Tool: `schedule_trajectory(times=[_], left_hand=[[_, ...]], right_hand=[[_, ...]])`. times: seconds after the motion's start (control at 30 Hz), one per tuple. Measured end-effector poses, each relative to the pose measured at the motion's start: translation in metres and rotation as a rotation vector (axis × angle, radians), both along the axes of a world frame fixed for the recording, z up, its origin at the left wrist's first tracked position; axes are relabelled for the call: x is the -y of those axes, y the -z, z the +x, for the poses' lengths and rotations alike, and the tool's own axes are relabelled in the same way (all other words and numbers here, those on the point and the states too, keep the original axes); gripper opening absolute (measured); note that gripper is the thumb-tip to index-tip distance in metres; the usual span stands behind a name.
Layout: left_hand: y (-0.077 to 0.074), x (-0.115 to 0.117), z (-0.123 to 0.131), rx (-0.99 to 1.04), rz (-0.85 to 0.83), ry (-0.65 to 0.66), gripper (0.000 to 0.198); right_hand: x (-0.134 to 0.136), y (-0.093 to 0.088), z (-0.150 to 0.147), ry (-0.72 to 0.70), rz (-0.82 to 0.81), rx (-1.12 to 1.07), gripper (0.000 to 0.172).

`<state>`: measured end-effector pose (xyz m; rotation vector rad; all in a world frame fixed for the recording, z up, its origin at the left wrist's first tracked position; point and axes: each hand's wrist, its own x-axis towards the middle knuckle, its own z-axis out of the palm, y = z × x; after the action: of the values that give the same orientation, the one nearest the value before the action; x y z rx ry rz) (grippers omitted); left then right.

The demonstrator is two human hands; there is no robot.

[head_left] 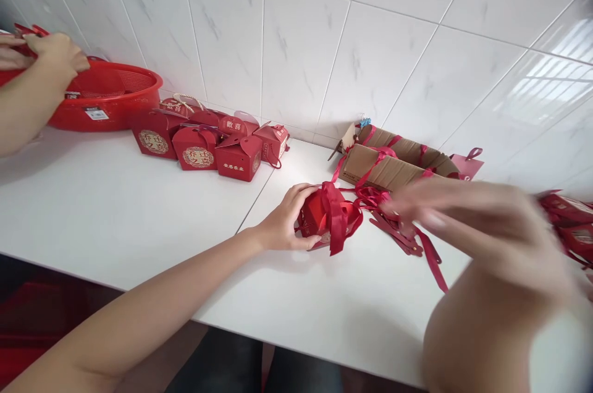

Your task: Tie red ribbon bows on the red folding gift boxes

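Arranged mostly toward the tiled wall (222,22) on the white tabletop (92,195), probably for elbow room in front. At far left, red basket (115,114), just behind a co-worker's hand (60,53). To the right, cardboard carton (377,167) with red ribbons (382,156) draped over its sides, likely for easy picking. Between basket and carton, cluster of red boxes (238,158), bunched tightly, presumably to save space. In front of the carton, low over the tabletop, gift box (313,211) clamped in the left grip (290,220), thumb near, fingers far, seemingly for steadiness without covering the ribbon loop (332,214) on top. Just beside, ribbon heap (370,196) and narrow red strips (393,235), apparently for quick reach. Near these, right grip (491,232), blurred: together or apart, touching or not, cannot tell.
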<state>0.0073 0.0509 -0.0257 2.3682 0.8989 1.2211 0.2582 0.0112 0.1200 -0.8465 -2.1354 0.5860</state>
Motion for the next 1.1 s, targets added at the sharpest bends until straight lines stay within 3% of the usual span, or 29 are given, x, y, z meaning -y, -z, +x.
schedule_trajectory(times=[0.13, 0.23, 0.47, 0.6, 0.67, 0.73, 0.8, 0.97, 1.1], left_hand=[[-0.001, 0.0, -0.001, -0.021, -0.012, -0.016, 0.086], [-0.002, 0.0, 0.001, -0.016, -0.006, -0.081, 0.084], [-0.002, 0.0, 0.003, -0.026, -0.075, -0.272, 0.078], [0.0, 0.002, 0.001, -0.085, -0.051, -0.308, 0.072], [-0.003, -0.001, 0.0, -0.072, 0.069, -0.311, 0.056], [-0.012, -0.007, 0.001, -0.037, 0.209, -0.318, 0.038], [-0.027, -0.017, 0.004, -0.046, 0.269, -0.337, 0.032], [-0.078, -0.036, 0.015, -0.395, 0.05, -0.315, 0.021], [-0.106, -0.036, 0.017, -0.351, -0.096, -0.406, 0.017]], right_hand=[[-0.044, 0.016, -0.017, 0.234, -0.097, 0.429, 0.017], [-0.062, 0.028, -0.021, 0.266, -0.227, 0.719, 0.013], [-0.057, 0.029, -0.02, 0.389, -0.248, 0.811, 0.021], [-0.068, 0.037, -0.02, 0.249, -0.369, 0.908, 0.016], [-0.074, 0.042, -0.02, 0.158, -0.474, 0.949, 0.028], [-0.079, 0.047, -0.022, 0.079, -0.556, 0.964, 0.044], [-0.082, 0.05, -0.025, -0.009, -0.614, 0.942, 0.047], [-0.084, 0.05, -0.028, -0.157, -0.673, 0.797, 0.034], [-0.079, 0.04, -0.015, -0.149, -0.599, 0.642, 0.023]])
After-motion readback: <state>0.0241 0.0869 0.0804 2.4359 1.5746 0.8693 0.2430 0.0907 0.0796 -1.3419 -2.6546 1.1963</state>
